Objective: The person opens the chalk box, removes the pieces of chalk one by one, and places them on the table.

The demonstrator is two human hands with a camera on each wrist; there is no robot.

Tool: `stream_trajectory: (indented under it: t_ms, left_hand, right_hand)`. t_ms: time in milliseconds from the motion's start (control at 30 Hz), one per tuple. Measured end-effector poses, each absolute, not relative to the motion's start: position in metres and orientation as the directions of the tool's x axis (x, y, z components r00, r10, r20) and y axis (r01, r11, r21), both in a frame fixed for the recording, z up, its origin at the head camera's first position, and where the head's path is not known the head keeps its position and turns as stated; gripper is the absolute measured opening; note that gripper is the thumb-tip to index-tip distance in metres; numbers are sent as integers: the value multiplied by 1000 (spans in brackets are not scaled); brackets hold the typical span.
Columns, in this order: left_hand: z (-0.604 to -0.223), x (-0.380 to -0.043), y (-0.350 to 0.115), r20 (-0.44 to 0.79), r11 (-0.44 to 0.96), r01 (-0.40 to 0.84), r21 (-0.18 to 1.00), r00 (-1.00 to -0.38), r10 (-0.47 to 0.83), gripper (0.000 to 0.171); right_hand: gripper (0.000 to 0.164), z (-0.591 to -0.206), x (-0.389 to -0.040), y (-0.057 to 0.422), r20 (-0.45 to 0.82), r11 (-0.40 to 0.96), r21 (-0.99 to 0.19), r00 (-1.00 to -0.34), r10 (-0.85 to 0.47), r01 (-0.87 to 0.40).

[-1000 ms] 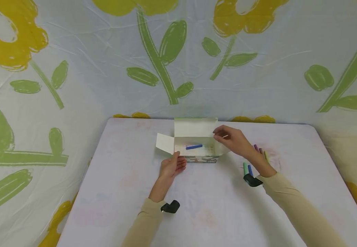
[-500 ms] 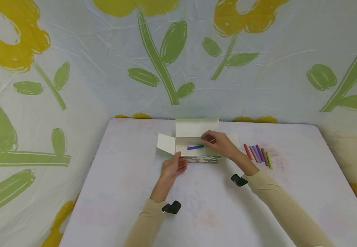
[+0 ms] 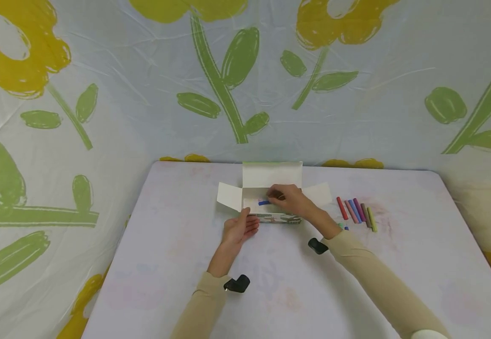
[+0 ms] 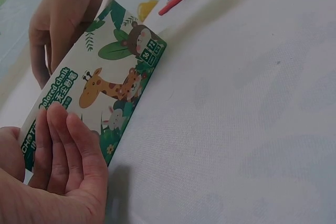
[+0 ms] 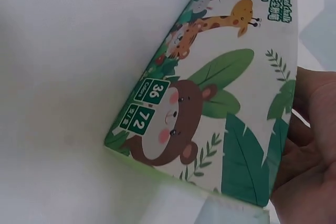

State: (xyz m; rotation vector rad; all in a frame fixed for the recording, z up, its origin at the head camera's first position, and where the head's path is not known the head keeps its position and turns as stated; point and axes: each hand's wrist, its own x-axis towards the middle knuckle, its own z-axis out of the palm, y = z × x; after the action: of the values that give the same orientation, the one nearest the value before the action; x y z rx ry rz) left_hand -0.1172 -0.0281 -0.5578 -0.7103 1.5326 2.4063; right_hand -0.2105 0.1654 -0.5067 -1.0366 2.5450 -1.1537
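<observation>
An open-lidded colored chalk box (image 3: 272,174) stands near the back of the table, its front printed with a giraffe and other animals. My left hand (image 3: 236,230) steadies its front left corner, thumb at the rim and fingers along the front panel, as the left wrist view also shows. My right hand (image 3: 290,197) reaches down into the box from the right, fingers bent. A blue chalk stick (image 3: 263,203) lies inside, its right end covered by those fingers. I cannot tell whether they pinch it. In the right wrist view, the box front (image 5: 210,93) hides the fingertips.
Right of the box lie several chalk sticks in a row, from a red stick (image 3: 342,208) to a yellow-green stick (image 3: 371,219). A green stick (image 3: 341,226) shows by the right sleeve. Flaps (image 3: 229,196) stick out at both box ends. A flowered cloth hangs behind.
My right hand has come left and down from above the box's right side to the blue chalk stick inside. The left hand keeps its place at the corner.
</observation>
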Motion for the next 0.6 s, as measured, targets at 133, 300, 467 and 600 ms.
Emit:
stream_trajectory:
  t_ms: [133,300,467,600]
  left_hand:
    - [-557,-117,-28,-496,-441,-414,797,-864,-84,43]
    - [-558,-117,-28,-493,-443,-412,796,-866,-81,42]
    - [-561,-118,-29,-488,-445,-409,797,-870,-75,42]
    - [-561,-119,-28,-489,-445,-410,796,-869,-74,44]
  right_hand:
    - [23,-509,-212,160,78,483,-687,-715,-695,-543]
    - [25,-507,-211,153,23,487,-664,-666,-745,-568]
    - [26,-498,-209,144,-56,582,-537,-663,-747,-611]
    - [23,-492,-208,137,-99,625,-396,-645,-757,-672]
